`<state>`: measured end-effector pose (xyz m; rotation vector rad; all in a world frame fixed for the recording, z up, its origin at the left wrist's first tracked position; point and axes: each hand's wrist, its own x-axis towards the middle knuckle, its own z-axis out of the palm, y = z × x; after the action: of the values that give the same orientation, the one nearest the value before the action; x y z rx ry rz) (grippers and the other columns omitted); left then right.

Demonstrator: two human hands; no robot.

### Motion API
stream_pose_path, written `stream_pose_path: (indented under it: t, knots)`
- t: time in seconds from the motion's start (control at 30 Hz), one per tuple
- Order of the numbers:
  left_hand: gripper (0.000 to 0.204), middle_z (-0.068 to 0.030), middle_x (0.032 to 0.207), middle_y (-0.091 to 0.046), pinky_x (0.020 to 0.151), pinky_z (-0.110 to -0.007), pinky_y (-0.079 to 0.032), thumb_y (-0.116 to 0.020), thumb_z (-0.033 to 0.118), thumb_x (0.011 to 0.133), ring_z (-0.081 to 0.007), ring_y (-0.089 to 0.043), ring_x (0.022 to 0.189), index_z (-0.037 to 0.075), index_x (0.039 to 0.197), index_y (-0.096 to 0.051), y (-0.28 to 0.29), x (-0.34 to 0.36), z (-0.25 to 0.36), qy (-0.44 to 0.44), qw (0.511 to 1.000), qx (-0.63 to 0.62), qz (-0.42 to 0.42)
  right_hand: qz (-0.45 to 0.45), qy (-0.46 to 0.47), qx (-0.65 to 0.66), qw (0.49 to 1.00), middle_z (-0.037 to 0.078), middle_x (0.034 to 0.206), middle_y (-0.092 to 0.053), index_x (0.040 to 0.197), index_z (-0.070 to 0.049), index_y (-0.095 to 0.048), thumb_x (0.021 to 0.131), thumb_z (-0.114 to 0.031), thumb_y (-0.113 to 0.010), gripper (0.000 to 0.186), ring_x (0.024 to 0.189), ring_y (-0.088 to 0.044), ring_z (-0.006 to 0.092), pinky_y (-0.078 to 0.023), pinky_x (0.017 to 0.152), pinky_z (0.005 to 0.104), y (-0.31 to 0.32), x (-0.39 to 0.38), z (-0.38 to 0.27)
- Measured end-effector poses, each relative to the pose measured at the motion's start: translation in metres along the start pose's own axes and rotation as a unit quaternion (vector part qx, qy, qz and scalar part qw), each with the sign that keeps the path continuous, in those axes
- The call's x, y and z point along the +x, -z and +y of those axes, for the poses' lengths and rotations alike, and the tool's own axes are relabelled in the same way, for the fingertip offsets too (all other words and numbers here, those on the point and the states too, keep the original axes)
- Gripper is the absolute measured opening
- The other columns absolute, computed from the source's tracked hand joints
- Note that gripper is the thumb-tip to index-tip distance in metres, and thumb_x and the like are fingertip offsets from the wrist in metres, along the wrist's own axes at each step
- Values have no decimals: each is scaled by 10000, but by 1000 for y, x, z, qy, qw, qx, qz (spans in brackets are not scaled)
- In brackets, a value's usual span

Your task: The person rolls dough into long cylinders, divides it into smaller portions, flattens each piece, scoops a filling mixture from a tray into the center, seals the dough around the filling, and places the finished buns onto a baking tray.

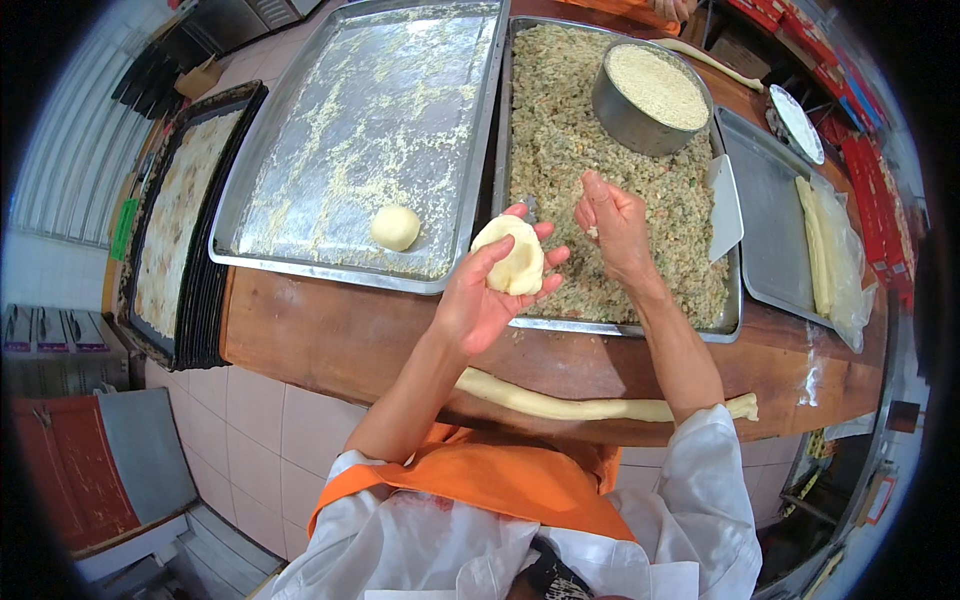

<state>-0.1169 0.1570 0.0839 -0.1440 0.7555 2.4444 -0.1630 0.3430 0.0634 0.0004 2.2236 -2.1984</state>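
Observation:
My left hand (480, 285) cups a flattened round of pale dough (515, 262) with a hollow in it, just left of the filling. My right hand (615, 225) has its fingers pinched over a large tray of chopped, speckled filling (660, 280), with small pale bits of it at the fingertips. A white flat scraper (723, 210) leans in that tray's right side. A metal tub of pale crumbs (652, 90) sits on the filling. One smooth dough ball (395, 228) rests on the crumb-strewn metal tray (330, 150) at left. A long dough strip (570, 403) lies along the front edge.
Stacked dark baking trays (175, 225) stand at the left of the wooden table (290, 320). On the right are a metal tray (775, 250) with plastic-covered dough (822, 240) and a white plate (795, 122). Another person's hand (672, 8) shows at the top, near another dough strip (715, 62).

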Motion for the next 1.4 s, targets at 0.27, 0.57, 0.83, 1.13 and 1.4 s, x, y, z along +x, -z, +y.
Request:
stream_pose_path:
  t: [0.27,0.57,0.83,1.13,1.4]
  knots:
    - [436,-85,1271,-464,940,-391,-352,-332,380,943,-214,-454,1132,139,1302,-384,21,33,-10,-23,989,-138,-46,-31,-65,109,991,85,1084,-535,1249,-34,-374,919,-203,-467,382,941,-531,150,-449,790,258,-8,-21,-16]
    - [402,-80,1230,-457,1007,-336,-296,-284,304,977,-194,-404,1164,82,1298,-377,-9,47,-47,-181,976,76,94,11,322,-330,887,165,1093,-586,1101,1,-555,785,19,-572,317,999,-575,316,-479,849,347,-22,-49,6]
    - [282,-153,1258,-450,963,-362,-362,-462,109,902,-272,-448,1158,26,1164,-524,0,39,-12,-401,700,589,-38,-75,92,80,990,78,957,-560,954,17,-573,775,40,-568,181,1010,-545,171,-465,837,293,0,-53,-17]
    - [326,-86,898,-626,741,-274,-455,-401,222,954,-138,-571,837,-33,915,-600,-39,59,-31,-387,839,326,199,2,94,-5,996,84,944,-586,1038,9,-574,768,6,-618,273,866,-580,168,-471,749,261,-7,-64,-16]
    - [385,-132,885,-605,735,-282,-449,-375,302,950,-165,-555,766,-19,911,-585,-39,54,-39,-198,963,147,110,87,296,-231,923,150,928,-587,1002,-1,-583,713,45,-648,300,768,-606,269,-500,636,312,-17,-64,-12]
